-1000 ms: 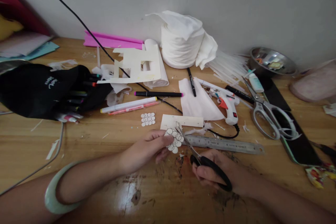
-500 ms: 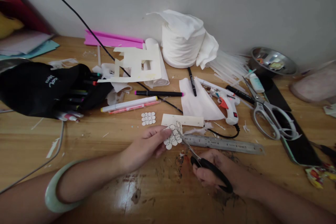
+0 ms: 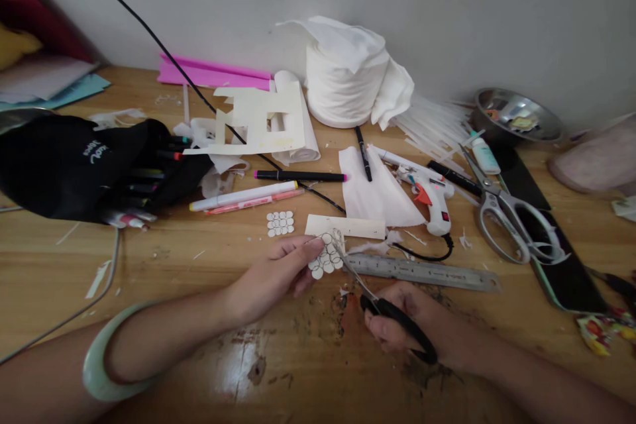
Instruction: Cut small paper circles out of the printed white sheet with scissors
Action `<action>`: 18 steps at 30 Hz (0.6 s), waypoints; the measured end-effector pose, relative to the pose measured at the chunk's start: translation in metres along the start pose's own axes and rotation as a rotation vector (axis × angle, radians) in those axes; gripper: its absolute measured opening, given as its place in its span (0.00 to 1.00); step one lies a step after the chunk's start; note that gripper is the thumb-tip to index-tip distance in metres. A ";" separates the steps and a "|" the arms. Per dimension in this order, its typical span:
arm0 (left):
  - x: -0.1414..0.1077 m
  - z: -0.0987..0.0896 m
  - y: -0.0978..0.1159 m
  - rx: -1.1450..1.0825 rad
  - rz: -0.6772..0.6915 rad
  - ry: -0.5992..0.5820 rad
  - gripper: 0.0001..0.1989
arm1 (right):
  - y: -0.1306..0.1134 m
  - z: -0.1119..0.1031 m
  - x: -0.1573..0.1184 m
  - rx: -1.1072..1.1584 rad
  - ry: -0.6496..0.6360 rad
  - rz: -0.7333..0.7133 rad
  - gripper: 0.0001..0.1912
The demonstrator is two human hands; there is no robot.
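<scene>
My left hand pinches a small piece of white paper drawn with rows of circles, its edge cut round their outlines. My right hand is closed round the black handles of a pair of scissors. The scissors' blades meet the right edge of the paper; how far apart they are is hard to make out. A second cut-out of joined circles lies flat on the table just beyond my left hand. Behind the held paper rests a cream paper strip.
A steel ruler lies beyond my right hand. Further right are a glue gun, large grey scissors and a phone. Markers, a black pen pouch and a white roll stand or lie behind.
The circle-patterned paper has turned or tilted slightly in my left hand, its lower edge now a little higher. The scissors stay at its right edge, almost unmoved.
</scene>
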State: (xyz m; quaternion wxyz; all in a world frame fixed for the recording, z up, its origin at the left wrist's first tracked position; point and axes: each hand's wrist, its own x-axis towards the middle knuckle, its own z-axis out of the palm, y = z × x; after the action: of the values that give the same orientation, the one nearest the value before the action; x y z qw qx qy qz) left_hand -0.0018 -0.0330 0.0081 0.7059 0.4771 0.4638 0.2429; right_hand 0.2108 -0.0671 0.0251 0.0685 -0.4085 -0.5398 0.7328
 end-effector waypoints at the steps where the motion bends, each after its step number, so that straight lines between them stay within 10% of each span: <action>1: 0.000 0.000 0.000 0.004 -0.001 -0.003 0.17 | 0.000 0.000 0.000 0.008 0.003 0.003 0.21; 18: -0.001 0.001 0.000 -0.053 0.011 -0.061 0.17 | -0.006 0.000 -0.001 -0.041 0.040 0.046 0.22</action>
State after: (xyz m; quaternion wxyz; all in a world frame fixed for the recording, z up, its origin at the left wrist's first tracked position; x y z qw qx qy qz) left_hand -0.0018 -0.0341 0.0089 0.7308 0.4679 0.4329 0.2441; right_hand 0.2095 -0.0659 0.0306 0.0539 -0.4367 -0.5435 0.7149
